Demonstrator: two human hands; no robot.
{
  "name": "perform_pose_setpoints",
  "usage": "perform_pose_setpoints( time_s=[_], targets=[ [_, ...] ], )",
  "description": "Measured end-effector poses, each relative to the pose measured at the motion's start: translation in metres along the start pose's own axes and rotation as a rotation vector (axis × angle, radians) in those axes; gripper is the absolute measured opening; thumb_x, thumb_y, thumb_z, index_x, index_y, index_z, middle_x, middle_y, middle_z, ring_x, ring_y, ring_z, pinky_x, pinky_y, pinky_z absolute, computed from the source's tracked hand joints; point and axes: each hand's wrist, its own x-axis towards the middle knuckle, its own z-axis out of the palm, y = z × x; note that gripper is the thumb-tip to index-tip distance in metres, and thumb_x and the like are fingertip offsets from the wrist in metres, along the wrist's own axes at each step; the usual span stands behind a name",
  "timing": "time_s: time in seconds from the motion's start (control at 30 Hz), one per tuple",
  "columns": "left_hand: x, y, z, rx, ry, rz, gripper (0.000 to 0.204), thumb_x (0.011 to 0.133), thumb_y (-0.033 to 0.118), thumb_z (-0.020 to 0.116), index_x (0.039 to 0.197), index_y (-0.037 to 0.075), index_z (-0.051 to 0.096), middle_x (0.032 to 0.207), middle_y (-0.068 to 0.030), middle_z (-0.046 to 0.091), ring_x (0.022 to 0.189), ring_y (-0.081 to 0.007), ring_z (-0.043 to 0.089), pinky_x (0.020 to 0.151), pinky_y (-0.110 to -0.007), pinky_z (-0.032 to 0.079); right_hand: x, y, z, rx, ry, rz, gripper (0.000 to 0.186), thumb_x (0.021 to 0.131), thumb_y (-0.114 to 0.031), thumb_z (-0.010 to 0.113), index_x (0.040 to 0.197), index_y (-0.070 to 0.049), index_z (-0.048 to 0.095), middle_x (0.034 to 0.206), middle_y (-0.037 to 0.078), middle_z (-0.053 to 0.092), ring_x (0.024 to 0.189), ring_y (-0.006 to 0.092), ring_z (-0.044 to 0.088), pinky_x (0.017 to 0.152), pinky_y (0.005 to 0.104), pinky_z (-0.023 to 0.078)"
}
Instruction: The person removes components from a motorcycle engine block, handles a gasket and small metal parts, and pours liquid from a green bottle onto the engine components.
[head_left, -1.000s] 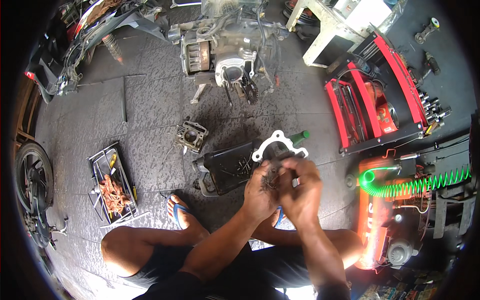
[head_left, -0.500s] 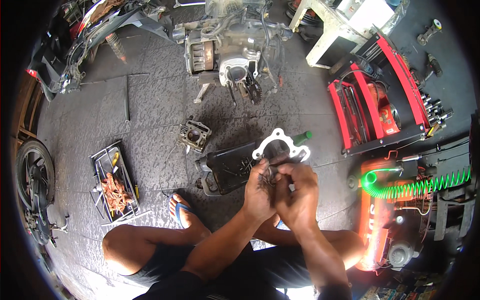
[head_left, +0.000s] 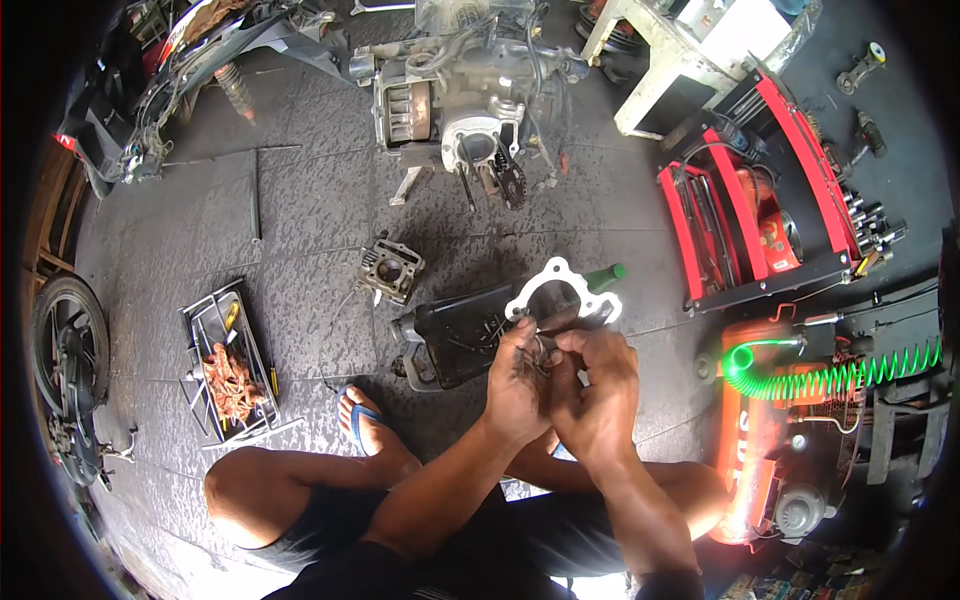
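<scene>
A thin white, ring-shaped gasket (head_left: 557, 267) with bolt holes stands up from between my hands. My left hand (head_left: 520, 385) is closed, thumb and fingers pinching the gasket's lower left part. On the other side my right hand (head_left: 597, 385) pinches its lower right part, with the fingers curled. The fingertips of both hands almost meet, and they hide the gasket's lower edge. Dark grime marks the left thumb and fingers. Just beyond the hands lies a black cut-open container (head_left: 465, 335) with small metal parts in it. A metal engine cylinder (head_left: 390, 272) rests on the floor farther left.
An engine (head_left: 450, 95) lies ahead on the tiled floor. A tray (head_left: 262, 350) with tools and an orange-brown rag is at the left. To the right stand a red tool rack (head_left: 745, 205) and an orange compressor (head_left: 745, 440) with a coiled green hose (head_left: 810, 378).
Both hands keep their grip on the gasket, and only the fingertips shift slightly. The gasket stays in nearly the same place.
</scene>
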Motion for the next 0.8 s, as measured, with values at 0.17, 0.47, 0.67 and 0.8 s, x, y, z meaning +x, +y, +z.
perform_pose_setpoints(
  time_s=[0.17, 0.47, 0.67, 0.8],
  targets=[
    [0.003, -0.002, -0.016, -0.015, -0.08, 0.01, 0.062, 0.1, 0.048, 0.037, 0.137, 0.0, 0.049, 0.124, -0.0131, 0.059, 0.117, -0.0239, 0.055, 0.106, -0.041, 0.04, 0.012, 0.007, -0.005, 0.013, 0.106, 0.089, 0.012, 0.078, 0.005, 0.064, 0.089, 0.0, 0.063, 0.084, 0.013, 0.064, 0.077, 0.0291, 0.062, 0.074, 0.0378, 0.047],
    [0.001, 0.002, -0.005, -0.059, -0.025, -0.069, 0.059, 0.099, 0.051, 0.038, 0.136, 0.007, 0.052, 0.123, -0.007, 0.064, 0.115, -0.0204, 0.059, 0.101, -0.039, 0.046, 0.007, 0.005, -0.005, 0.071, 0.057, -0.016, 0.012, 0.08, 0.007, 0.06, 0.09, 0.0, 0.061, 0.087, 0.015, 0.066, 0.076, 0.0273, 0.062, 0.071, 0.0365, 0.049],
    [-0.003, 0.003, -0.008, -0.019, -0.019, -0.024, 0.061, 0.1, 0.049, 0.035, 0.138, 0.004, 0.05, 0.124, -0.0101, 0.063, 0.116, -0.0203, 0.06, 0.1, -0.037, 0.046, 0.005, 0.004, -0.005, 0.04, 0.06, 0.036, 0.012, 0.082, 0.007, 0.061, 0.093, 0.001, 0.062, 0.087, 0.015, 0.065, 0.075, 0.0249, 0.062, 0.07, 0.0351, 0.049],
    [-0.001, 0.004, -0.004, -0.089, -0.263, 0.012, 0.067, 0.1, 0.051, 0.03, 0.143, 0.001, 0.044, 0.137, -0.0132, 0.056, 0.124, -0.022, 0.054, 0.106, -0.037, 0.04, 0.012, 0.01, -0.003, 0.099, 0.117, 0.134, 0.013, 0.081, 0.007, 0.06, 0.092, 0.001, 0.062, 0.082, 0.013, 0.063, 0.075, 0.0231, 0.063, 0.069, 0.0346, 0.049]
  ],
)
